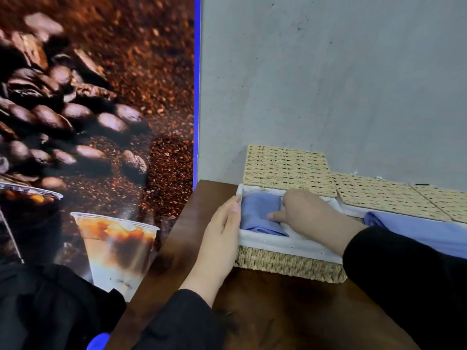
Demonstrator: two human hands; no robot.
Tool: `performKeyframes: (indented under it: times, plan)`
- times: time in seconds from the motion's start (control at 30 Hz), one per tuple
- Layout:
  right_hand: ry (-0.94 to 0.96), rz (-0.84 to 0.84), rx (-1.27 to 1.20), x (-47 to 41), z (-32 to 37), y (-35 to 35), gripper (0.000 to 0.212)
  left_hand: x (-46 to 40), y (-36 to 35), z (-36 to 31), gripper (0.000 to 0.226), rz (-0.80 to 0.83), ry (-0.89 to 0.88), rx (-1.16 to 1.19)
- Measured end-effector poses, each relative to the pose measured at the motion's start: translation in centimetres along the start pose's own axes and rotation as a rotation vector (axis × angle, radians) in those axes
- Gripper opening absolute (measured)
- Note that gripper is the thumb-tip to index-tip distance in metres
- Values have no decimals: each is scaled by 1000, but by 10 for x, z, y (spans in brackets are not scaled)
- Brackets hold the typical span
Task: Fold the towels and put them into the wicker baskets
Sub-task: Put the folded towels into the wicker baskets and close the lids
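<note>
**Now tucking a folded towel into the left basket**

Right now we take the open wicker basket [290, 266] as our landmark; everything below is placed w/ respect to it. It sits on the dark wood table [265, 311], its back against the grey wall, white liner showing round the rim. Its lid [285, 168] stands tipped up behind it, prob. so the opening stays free.

Our left hand [222, 236] lies flat along the basket's left side, fingers straight, fingertips touching the rim, holding nothing. We judge it's there to brace the basket so it doesn't slide.

Our right hand [310, 213] reaches over the rim into the basket, thumb on the folded blue towel [262, 215]. The other fingers are hidden behind the hand, so we can't tell if they grip the cloth or just press it. The towel lies in the basket's left half, close to the left wall; that leaves the right half free, likely for a 2nd one.

Just right of the basket, a second blue towel [417, 233] lies partly under our right sleeve. Behind it are more woven lids [386, 198]; whether it's in a basket we can't tell.
</note>
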State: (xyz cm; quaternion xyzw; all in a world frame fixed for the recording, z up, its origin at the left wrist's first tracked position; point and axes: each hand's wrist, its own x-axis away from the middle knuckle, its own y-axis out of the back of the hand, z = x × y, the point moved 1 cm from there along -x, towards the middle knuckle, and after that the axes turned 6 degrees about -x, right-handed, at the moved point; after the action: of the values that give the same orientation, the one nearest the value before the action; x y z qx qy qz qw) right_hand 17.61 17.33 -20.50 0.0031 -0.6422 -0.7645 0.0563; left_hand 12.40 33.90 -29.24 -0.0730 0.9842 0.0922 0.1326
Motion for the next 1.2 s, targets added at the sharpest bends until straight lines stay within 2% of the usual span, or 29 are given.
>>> performKeyframes:
  times: [0.03, 0.1, 0.13, 0.2, 0.27, 0.3, 0.4, 0.5, 0.67, 0.73, 0.83, 0.97, 1.07, 1.13, 1.2]
  plan:
    - [80, -141, 135, 2, 0, 7, 47, 0, 0, 0, 45, -4, -6, -5]
    - [283, -324, 55, 7, -2, 20, 43, 0, -1, 0, 49, -13, -26, -9]
    - [392, -291, -25, 8, -3, 23, 43, -1, -2, 0, 52, -20, -36, -13]
    - [512, -61, -52, 11, 0, 24, 53, -1, -4, 1, 58, -29, -45, -31]
    - [485, 135, 10, 6, 1, 13, 61, 1, -5, 1, 65, -25, -57, -52]
    - [474, 192, 35, 1, 1, 6, 58, 1, -5, 0, 66, -21, -58, -65]
    - [463, 341, 44, -11, 2, -11, 47, 2, -4, -1, 47, -10, -49, -88]
    - [441, 414, 86, -19, 6, -18, 47, 2, -4, -2, 44, -13, -49, -123]
    - [436, 421, 90, -18, 11, -14, 43, 3, -4, -3, 39, -49, -76, -202]
    - [464, 271, -60, -5, 6, -5, 39, 5, -2, -5, 37, -109, -144, -274]
    - [487, -164, -384, 26, -19, 11, 29, 12, -1, -12, 43, -187, -274, -438]
    - [536, -598, -394, 68, -87, 25, 32, 30, -20, -38, 43, -258, -534, -603]
    - [360, -775, -354, 85, -159, 30, 28, 48, -64, -61, 37, -177, -695, -584]
    - [124, -802, -388, 93, -208, 28, 27, 63, -103, -70, 34, -80, -763, -533]
    - [-118, -792, -463, 100, -248, 20, 39, 78, -144, -77, 35, 7, -790, -497]
